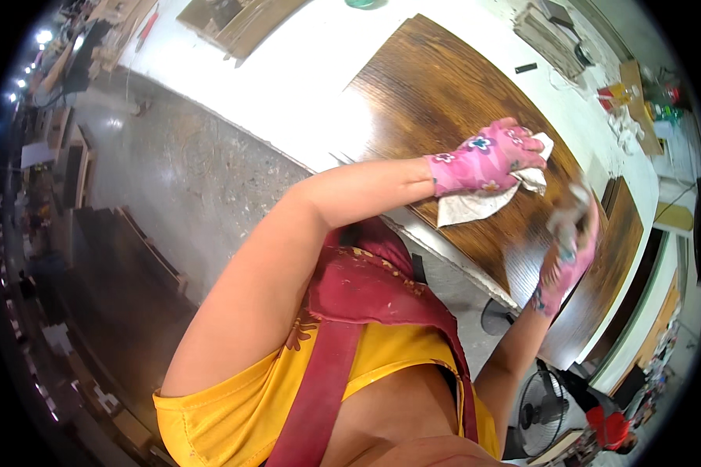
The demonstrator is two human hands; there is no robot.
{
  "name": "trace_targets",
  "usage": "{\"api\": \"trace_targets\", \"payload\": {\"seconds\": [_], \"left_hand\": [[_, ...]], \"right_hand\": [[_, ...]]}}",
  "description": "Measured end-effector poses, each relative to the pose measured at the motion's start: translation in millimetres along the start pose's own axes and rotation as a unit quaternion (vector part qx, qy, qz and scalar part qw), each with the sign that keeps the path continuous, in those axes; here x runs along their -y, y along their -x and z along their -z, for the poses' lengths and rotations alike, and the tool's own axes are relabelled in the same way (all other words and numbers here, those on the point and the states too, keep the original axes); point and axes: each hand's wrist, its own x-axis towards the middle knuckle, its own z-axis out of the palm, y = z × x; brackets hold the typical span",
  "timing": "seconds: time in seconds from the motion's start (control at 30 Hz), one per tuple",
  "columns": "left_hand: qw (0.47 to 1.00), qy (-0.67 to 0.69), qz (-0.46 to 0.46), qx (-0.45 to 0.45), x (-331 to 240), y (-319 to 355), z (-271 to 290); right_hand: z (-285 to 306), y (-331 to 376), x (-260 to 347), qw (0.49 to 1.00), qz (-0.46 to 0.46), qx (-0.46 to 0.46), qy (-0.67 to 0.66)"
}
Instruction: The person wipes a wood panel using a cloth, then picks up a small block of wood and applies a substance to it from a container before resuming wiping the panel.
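Note:
My left hand [494,158], in a pink flowered glove, presses a crumpled white cloth [475,207] against a glossy dark brown wood panel [432,86]. The cloth spreads out below the palm and shows again past the fingertips. To the right, my right hand [570,261], in a matching glove, is raised and bent over the panel's near right part. Its fingers curl around a whitish grey thing [566,216], which is too blurred to name. A narrower brown wood piece [621,226] lies along the panel's right side.
The panel rests on a white worktable [288,93]. A cardboard piece [245,27], a small black bar [526,68] and a yellow bottle [615,95] lie about it. Below right stands a fan [541,409], with a person in red [611,428] beyond. Grey floor [187,148] stretches left.

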Motion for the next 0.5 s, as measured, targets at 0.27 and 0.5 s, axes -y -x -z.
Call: {"api": "trace_targets", "payload": {"seconds": [0.27, 0.5], "left_hand": [[0.924, 0.350, 0.157, 0.005, -6, 50, 42], [0.795, 0.503, 0.338, 0.032, -37, 108, 128]], "right_hand": [[-205, -42, 38, 0.805, 0.294, 0.426, 0.289], [-257, -35, 51, 0.747, 0.317, 0.471, 0.345]]}}
